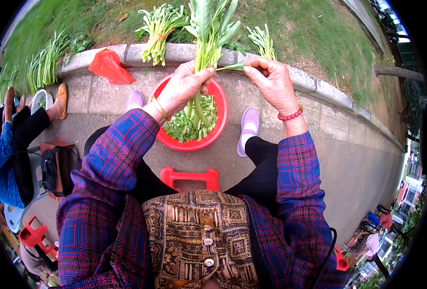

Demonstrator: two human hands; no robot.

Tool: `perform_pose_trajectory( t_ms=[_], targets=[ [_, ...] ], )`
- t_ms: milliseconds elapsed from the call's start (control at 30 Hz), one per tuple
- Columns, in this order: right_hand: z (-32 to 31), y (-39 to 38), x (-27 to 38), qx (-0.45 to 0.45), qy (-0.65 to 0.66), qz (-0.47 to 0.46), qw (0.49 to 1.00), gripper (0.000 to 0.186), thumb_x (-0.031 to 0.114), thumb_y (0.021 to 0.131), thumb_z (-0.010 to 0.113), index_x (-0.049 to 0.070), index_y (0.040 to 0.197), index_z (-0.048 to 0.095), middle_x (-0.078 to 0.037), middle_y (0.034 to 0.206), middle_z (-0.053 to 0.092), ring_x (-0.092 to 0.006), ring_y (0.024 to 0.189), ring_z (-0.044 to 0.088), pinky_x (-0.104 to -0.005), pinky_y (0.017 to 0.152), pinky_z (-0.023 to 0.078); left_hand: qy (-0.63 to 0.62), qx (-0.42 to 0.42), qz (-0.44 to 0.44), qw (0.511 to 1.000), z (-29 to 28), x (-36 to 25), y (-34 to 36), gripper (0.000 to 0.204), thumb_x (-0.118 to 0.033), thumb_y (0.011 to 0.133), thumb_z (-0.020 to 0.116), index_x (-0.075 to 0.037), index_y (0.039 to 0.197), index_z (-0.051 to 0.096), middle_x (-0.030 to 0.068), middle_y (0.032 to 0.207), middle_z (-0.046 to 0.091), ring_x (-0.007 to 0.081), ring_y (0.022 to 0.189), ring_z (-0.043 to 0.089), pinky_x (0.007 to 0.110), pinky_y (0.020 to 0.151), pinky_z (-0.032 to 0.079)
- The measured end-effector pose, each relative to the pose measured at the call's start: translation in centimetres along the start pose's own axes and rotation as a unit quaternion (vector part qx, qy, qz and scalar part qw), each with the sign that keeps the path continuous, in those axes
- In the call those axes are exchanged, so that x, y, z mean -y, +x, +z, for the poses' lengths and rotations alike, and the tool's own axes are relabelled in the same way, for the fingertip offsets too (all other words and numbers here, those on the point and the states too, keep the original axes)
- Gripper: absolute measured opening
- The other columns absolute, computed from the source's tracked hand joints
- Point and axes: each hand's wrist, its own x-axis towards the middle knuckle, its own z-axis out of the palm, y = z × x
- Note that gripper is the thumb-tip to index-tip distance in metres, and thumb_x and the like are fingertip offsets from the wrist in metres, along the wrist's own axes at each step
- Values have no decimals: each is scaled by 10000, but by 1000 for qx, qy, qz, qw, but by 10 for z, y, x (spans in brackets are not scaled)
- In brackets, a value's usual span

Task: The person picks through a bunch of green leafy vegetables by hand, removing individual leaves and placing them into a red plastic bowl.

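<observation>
My left hand is closed round a bunch of leafy greens. Its broad leaves point up and away, and the pale stalks hang down over a red plastic basin. Between the thumb and fingertips of my right hand is a slim green leaf, which reaches across to the bunch; whether it is still joined there I cannot tell. Cut or torn green pieces lie in the basin, between my feet.
Along the stone kerb lie a tied bunch of greens, a smaller bunch and a red plastic bag. A red stool stands before me. At left sits a person in blue near a dark bag.
</observation>
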Motion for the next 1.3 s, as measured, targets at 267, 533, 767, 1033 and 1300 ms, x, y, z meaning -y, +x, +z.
perform_pose_trajectory(
  t_ms=[267, 533, 767, 1033, 1300],
  targets=[
    [11, 4, -1, -75, 23, 64, 995, 133, 124, 876, 642, -3, 840, 631, 22, 670, 578, -51, 576, 496, -223, 510, 419, -3, 5, 12, 1000, 5, 1, -1, 136, -209, 941, 554, -88, 884, 574, -55, 699, 512, 47, 583, 482, 206, 550, 407],
    [-6, 15, -6, -232, 254, 145, 928, 129, 127, 921, 568, 34, 836, 595, 29, 612, 484, -49, 470, 447, -213, 393, 399, -32, -11, 9, 999, -1, 1, -1, 133, -198, 942, 542, -84, 880, 571, -47, 691, 502, 53, 576, 468, 216, 546, 409],
    [6, 4, -15, 80, -7, 57, 995, 202, 125, 894, 587, -17, 1017, 663, -65, 862, 690, -150, 782, 635, -282, 713, 509, -15, -23, -12, 1000, -4, -4, -3, 136, -187, 946, 538, -75, 879, 573, -45, 684, 506, 51, 569, 468, 204, 526, 403],
    [7, 7, -2, -13, 49, 49, 998, 231, 199, 890, 634, -22, 948, 671, -41, 830, 662, -97, 751, 583, -254, 688, 475, 23, 7, -17, 1000, -5, 4, -2, 147, -187, 950, 538, -50, 944, 592, -54, 698, 510, 34, 573, 458, 201, 534, 409],
    [14, 5, 1, 31, 26, 6, 999, 156, 146, 839, 685, -1, 891, 673, -24, 795, 647, -83, 699, 578, -243, 644, 476, 53, 49, 9, 997, -4, 13, 1, 195, -183, 944, 551, -31, 1051, 605, -64, 720, 508, 21, 576, 443, 187, 520, 396]
  ],
)
